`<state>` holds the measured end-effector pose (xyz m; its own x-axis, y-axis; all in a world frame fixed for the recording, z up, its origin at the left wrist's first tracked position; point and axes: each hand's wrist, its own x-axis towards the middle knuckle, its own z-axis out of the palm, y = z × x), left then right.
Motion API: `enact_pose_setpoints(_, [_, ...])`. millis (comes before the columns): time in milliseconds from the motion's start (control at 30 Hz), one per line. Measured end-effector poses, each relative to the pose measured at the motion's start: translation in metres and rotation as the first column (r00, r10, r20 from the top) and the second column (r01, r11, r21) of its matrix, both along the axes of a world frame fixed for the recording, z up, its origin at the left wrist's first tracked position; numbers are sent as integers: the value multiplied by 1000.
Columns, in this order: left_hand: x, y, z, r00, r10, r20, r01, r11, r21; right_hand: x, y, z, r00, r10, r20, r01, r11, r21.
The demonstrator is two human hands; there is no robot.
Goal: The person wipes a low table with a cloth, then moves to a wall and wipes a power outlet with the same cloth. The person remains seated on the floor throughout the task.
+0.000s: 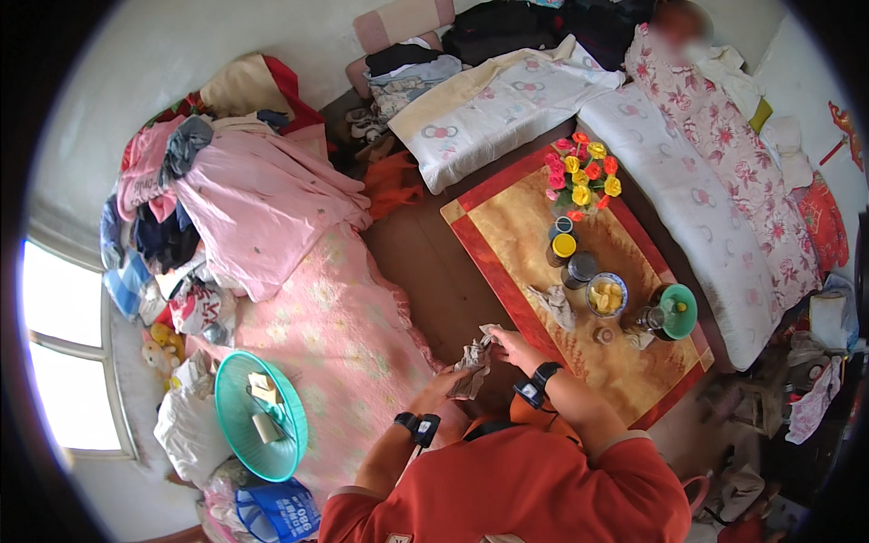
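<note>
A crumpled grey-beige cloth (pixel 471 369) hangs between my two hands, over the gap between the bed and the low table. My left hand (pixel 440 389) grips its lower left side, and my right hand (pixel 515 351) pinches its upper right end. Both wrists wear black bands with small devices. A similar crumpled cloth (pixel 554 306) lies on the table (pixel 507 237), just beyond my right hand. Near it stand a bowl of yellowish pieces (pixel 606 295), a dark jar (pixel 580 269) and a yellow-lidded jar (pixel 563 246).
On the table also stand a vase of artificial flowers (pixel 584 172) and a green basin (pixel 677 312). A turquoise basket (pixel 261 416) rests on the pink bed (pixel 330 348) at left, below piled bedding (pixel 258 204). Padded seats (pixel 670 181) border the far sides. Another person (pixel 681 32) is at far right.
</note>
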<state>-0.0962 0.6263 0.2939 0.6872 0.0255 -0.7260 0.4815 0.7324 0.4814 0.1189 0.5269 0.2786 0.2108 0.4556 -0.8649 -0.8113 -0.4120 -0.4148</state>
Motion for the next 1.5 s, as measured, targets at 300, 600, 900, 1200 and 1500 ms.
enact_pose_setpoints(300, [91, 129, 62, 993, 56, -104, -34, 978, 208, 78, 162, -61, 996, -91, 25, 86, 985, 148])
enact_pose_setpoints(600, [129, 308, -17, 998, -62, -2, 62, 993, 103, 150, 320, -93, 979, -174, 107, 145, 959, 243])
enact_pose_setpoints(900, [219, 537, -46, 974, -227, -29, 226, 939, 258, 217, 484, -83, 927, -376, -2, 373, 920, -119])
enact_pose_setpoints(1200, [251, 685, -30, 965, -184, -186, 240, 908, 343, 253, 635, -64, 919, -371, -131, 373, 928, -15])
enact_pose_setpoints(1500, [410, 715, -15, 973, -227, -49, 232, 937, 262, 401, 690, -64, 841, -537, -71, 527, 842, -117])
